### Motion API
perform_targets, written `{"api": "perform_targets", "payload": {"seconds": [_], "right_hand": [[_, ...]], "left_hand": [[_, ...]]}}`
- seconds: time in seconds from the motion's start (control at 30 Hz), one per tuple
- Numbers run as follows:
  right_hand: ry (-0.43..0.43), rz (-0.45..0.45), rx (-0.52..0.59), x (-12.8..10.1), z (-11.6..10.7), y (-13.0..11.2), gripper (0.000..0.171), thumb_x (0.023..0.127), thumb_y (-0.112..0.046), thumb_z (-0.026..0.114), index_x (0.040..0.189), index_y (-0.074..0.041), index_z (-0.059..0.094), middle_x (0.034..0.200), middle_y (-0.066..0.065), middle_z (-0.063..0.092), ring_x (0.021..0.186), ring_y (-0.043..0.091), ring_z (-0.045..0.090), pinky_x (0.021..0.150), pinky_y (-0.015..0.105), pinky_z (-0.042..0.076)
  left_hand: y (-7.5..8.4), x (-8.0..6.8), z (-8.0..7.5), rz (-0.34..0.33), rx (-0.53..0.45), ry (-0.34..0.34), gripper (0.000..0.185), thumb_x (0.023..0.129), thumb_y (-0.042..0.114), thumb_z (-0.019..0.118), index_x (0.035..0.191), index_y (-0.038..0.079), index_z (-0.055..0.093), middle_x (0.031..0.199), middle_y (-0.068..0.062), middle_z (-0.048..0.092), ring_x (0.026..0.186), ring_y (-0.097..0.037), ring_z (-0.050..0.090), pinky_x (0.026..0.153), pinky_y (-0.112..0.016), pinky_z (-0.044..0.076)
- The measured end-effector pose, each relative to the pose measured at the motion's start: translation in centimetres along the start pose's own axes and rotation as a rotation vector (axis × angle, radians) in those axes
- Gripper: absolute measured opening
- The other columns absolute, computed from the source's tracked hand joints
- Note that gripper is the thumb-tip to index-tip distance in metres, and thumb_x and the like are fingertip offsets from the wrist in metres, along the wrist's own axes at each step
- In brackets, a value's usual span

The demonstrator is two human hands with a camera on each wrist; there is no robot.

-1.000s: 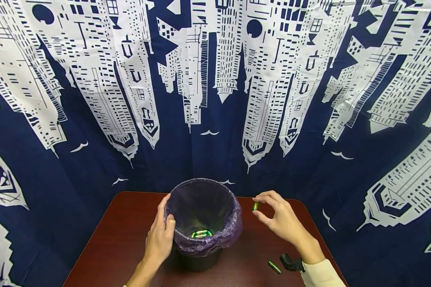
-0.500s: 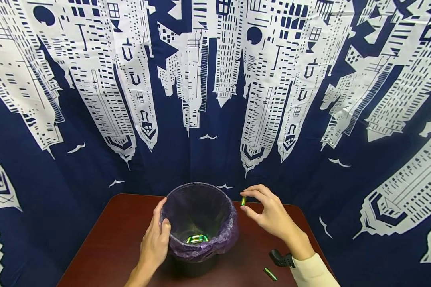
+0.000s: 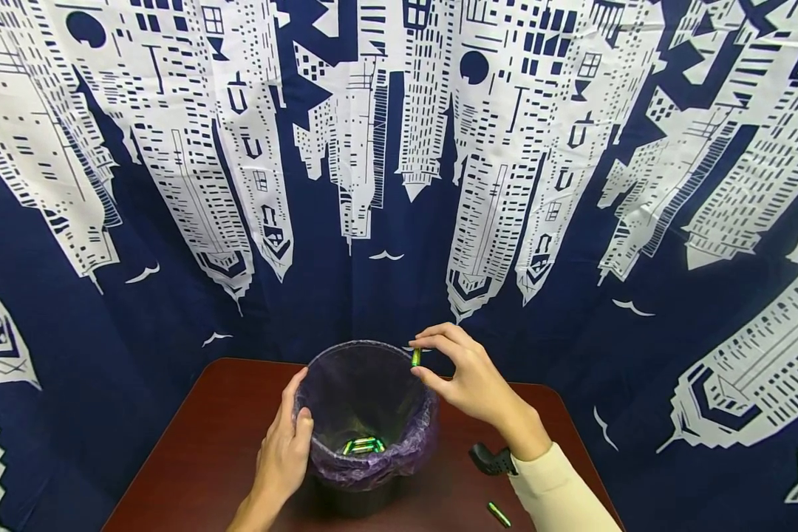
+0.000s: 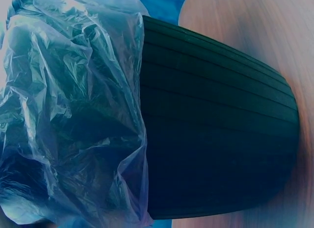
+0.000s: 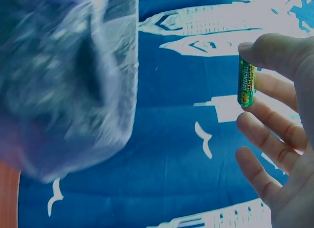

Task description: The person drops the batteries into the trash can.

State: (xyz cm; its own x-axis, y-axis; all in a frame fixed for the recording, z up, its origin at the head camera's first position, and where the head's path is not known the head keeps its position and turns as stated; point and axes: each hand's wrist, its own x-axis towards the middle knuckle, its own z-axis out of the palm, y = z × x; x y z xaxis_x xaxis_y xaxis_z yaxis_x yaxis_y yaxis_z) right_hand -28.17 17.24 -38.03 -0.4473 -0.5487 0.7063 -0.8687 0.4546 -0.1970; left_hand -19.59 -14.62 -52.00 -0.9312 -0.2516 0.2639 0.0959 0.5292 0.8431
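Note:
A black ribbed trash can [image 4: 221, 120] stands on the table, lined with a thin purple plastic bag [image 3: 406, 454] folded over its rim. Several green batteries [image 3: 364, 445] lie at the bottom of it. My left hand [image 3: 284, 443] holds the can at the left side of its rim, fingers along the outside. Between thumb and fingertips, my right hand [image 3: 468, 373] pinches one green and gold battery [image 5: 246, 81], upright, at the right edge of the can's opening. Another battery [image 3: 499, 514] lies on the table near the right forearm.
The reddish-brown table [image 3: 206, 443] has rounded back corners. Behind it hangs a dark blue curtain [image 3: 346, 295] printed with white skyscrapers. A black band with a bulky module [image 3: 492, 459] is strapped to my right wrist.
My right hand has moved left with the pinched battery, from beside the can up to its rim. The left hand keeps its hold on the can. The view has shifted slightly.

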Motion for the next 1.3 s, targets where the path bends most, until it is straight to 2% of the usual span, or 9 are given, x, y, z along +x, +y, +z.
{"api": "perform_targets", "payload": {"seconds": [0.1,0.2,0.4,0.5,0.63,0.77,1.07,1.23,1.3], "right_hand": [[-0.001,-0.004,0.030,1.0,0.4,-0.5,0.040,0.093,-0.014,0.098,0.130,-0.012,0.084,0.133,0.005,0.079,0.127,0.024,0.078,0.114,0.037,0.060],[0.000,-0.008,0.053,1.8,0.9,-0.8,0.040,0.093,-0.014,0.097,0.131,-0.012,0.084,0.133,0.005,0.080,0.128,0.024,0.078,0.115,0.036,0.060],[0.004,-0.026,0.074,3.2,2.1,-1.2,0.039,0.093,-0.015,0.098,0.130,-0.012,0.085,0.132,0.005,0.081,0.128,0.024,0.077,0.114,0.040,0.061],[-0.015,-0.020,0.077,3.8,2.6,-1.2,0.041,0.094,-0.017,0.098,0.132,-0.012,0.085,0.133,0.006,0.080,0.129,0.025,0.077,0.115,0.043,0.062],[-0.068,0.016,0.078,4.2,2.6,-1.4,0.045,0.093,-0.020,0.100,0.134,-0.011,0.084,0.136,0.008,0.079,0.133,0.027,0.077,0.116,0.048,0.062],[-0.100,0.039,0.081,4.1,2.4,-1.5,0.044,0.093,-0.022,0.100,0.133,-0.012,0.085,0.137,0.008,0.079,0.133,0.027,0.077,0.116,0.049,0.062],[-0.084,0.062,0.074,3.1,1.7,-1.0,0.037,0.096,-0.017,0.097,0.130,-0.012,0.086,0.134,0.006,0.080,0.129,0.026,0.079,0.115,0.049,0.063],[-0.071,0.077,0.080,2.1,1.4,-0.6,0.034,0.097,-0.015,0.095,0.129,-0.010,0.086,0.133,0.005,0.080,0.128,0.025,0.080,0.113,0.047,0.064],[-0.066,0.085,0.077,1.6,1.3,-0.4,0.033,0.098,-0.015,0.094,0.129,-0.010,0.086,0.133,0.004,0.080,0.128,0.024,0.080,0.113,0.045,0.064]], "left_hand": [[-0.1,0.0,-0.1,-0.007,-0.005,-0.005,0.071,0.114,0.030,0.052,0.179,0.053,0.034,0.160,-0.005,0.068,0.071,-0.021,0.046,0.059,-0.041,0.034],[-0.1,0.0,-0.2,-0.013,-0.007,-0.011,0.072,0.114,0.029,0.053,0.179,0.052,0.034,0.160,-0.004,0.068,0.069,-0.018,0.044,0.058,-0.040,0.033],[-0.2,-0.1,-0.4,-0.017,-0.003,-0.010,0.072,0.113,0.030,0.053,0.179,0.053,0.035,0.138,-0.006,0.071,0.066,-0.016,0.041,0.056,-0.038,0.033],[-0.2,-0.1,-0.4,-0.013,0.002,-0.013,0.073,0.113,0.030,0.053,0.179,0.054,0.034,0.151,-0.006,0.071,0.070,-0.017,0.046,0.057,-0.040,0.035],[-0.1,0.1,-0.2,0.001,0.001,-0.020,0.072,0.114,0.029,0.052,0.179,0.054,0.034,0.174,-0.005,0.062,0.076,-0.022,0.052,0.060,-0.042,0.038],[-0.1,0.2,0.0,0.015,0.010,-0.008,0.072,0.113,0.028,0.053,0.179,0.052,0.035,0.178,-0.005,0.059,0.080,-0.024,0.057,0.063,-0.042,0.041],[-0.1,0.5,0.0,0.034,0.005,0.003,0.072,0.113,0.028,0.053,0.180,0.049,0.036,0.179,-0.002,0.059,0.084,-0.026,0.060,0.064,-0.042,0.041],[-0.1,0.4,0.0,0.030,-0.003,0.008,0.074,0.112,0.026,0.054,0.179,0.051,0.036,0.162,-0.004,0.069,0.074,-0.022,0.052,0.060,-0.042,0.037],[-0.2,0.4,0.0,0.032,-0.003,0.010,0.074,0.112,0.026,0.054,0.179,0.052,0.036,0.162,-0.004,0.069,0.073,-0.021,0.051,0.060,-0.042,0.038]]}}
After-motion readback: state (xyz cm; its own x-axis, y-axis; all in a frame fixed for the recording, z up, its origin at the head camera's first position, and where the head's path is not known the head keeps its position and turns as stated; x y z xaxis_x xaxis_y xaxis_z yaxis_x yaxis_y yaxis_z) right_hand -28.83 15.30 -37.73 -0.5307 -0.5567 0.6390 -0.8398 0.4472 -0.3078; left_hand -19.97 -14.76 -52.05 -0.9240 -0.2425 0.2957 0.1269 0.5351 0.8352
